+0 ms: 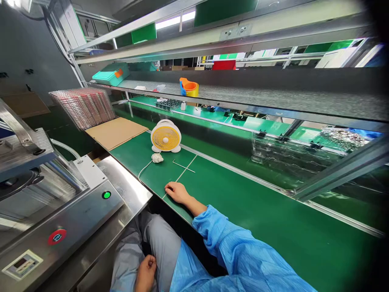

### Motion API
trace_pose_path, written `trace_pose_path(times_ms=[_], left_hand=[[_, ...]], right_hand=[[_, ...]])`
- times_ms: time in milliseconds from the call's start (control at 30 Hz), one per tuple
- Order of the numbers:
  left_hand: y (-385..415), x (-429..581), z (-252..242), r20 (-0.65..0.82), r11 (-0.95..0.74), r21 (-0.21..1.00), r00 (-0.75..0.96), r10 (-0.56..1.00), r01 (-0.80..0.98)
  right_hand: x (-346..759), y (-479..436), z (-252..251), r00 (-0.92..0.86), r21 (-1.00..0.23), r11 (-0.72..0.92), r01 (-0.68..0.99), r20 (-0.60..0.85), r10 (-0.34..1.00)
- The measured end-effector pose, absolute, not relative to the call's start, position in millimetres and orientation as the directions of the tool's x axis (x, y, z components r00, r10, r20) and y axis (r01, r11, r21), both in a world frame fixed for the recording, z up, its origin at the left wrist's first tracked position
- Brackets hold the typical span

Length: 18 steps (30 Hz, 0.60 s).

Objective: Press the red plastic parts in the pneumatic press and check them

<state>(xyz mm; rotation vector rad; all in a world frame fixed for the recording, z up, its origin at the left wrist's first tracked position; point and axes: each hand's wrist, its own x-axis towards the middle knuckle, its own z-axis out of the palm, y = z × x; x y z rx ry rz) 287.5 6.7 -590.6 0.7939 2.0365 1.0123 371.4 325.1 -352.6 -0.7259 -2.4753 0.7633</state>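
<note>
My right hand rests on the green tabletop near its front edge, fingers curled in and no object visible in them. Down on my thigh lies my left hand, its fingers bent closed, also with no object showing. Beyond the right hand, a thin L-shaped metal rod, like a hex key, lies across a pale line on the table. A small white fan with a yellow grille stands upright farther back. In front of it sits a bundled white cable, one strand running toward the table's front edge.
At left stands a metal machine with a lit green button and a red button. Cardboard and a stack of clear trays are at the far left. An overhead shelf holds a teal case and an orange-yellow tape roll.
</note>
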Motion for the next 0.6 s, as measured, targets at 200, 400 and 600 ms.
trace_pose_path(times_ms=[200,400,600], left_hand=[[5.5,287.3,-595.1,-0.332,0.511,0.833,-0.548,0.768,0.212],[7.0,287.9,-589.1,-0.338,0.523,0.827,-0.56,0.757,0.208],[9.3,289.9,-573.0,-0.375,0.554,0.812,-0.563,0.736,0.182]], right_hand=[[371.4,325.4,-353.1,-0.758,-0.62,0.703,0.348,0.256,0.601],[371.6,324.7,-352.9,-0.757,-0.627,0.703,0.337,0.263,0.598],[371.6,325.2,-354.1,-0.76,-0.628,0.711,0.317,0.28,0.587]])
